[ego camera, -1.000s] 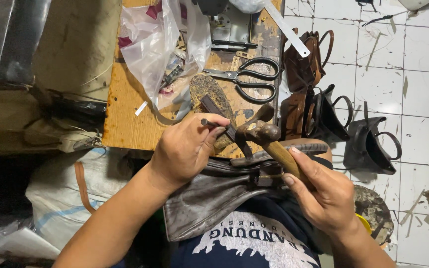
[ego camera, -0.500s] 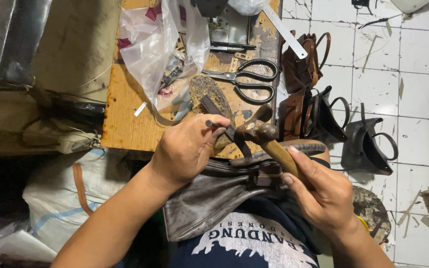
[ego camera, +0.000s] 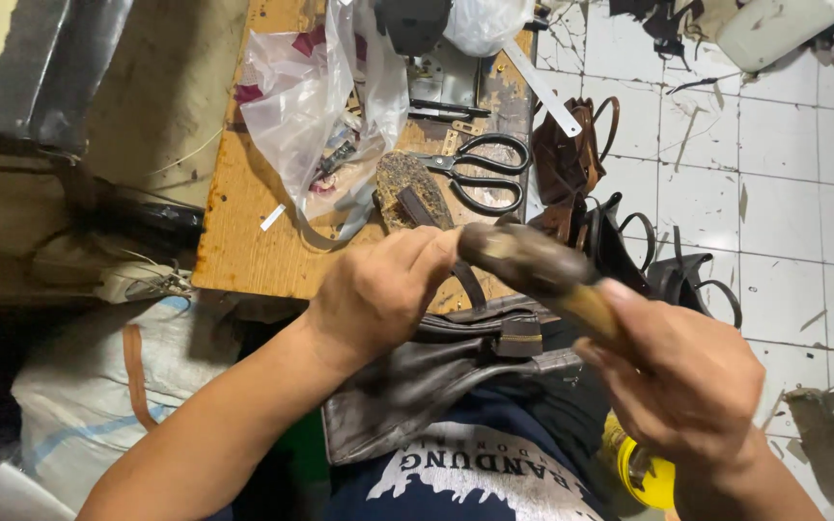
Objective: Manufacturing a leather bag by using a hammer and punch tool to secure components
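Observation:
My right hand (ego camera: 687, 381) grips the wooden handle of a hammer (ego camera: 533, 265), raised and blurred, its dark head near my left fingers. My left hand (ego camera: 378, 289) pinches something small against a dark strap (ego camera: 470, 285); the pinched thing is hidden by my fingers. Under both hands a dark brown leather bag (ego camera: 417, 386) lies across my lap, with a strap and buckle (ego camera: 518, 338) on top. The strap runs up onto the edge of the wooden workbench (ego camera: 243, 232).
On the workbench lie black scissors (ego camera: 485, 174), a clear plastic bag of small parts (ego camera: 325, 125) and a rough oval block (ego camera: 407, 188). Brown and black leather pieces (ego camera: 591, 193) pile on the white tiled floor (ego camera: 793, 193). A white sack (ego camera: 89, 386) sits at left.
My right hand has lifted the hammer up toward the camera, off the strap. The left hand stays pinched at the strap.

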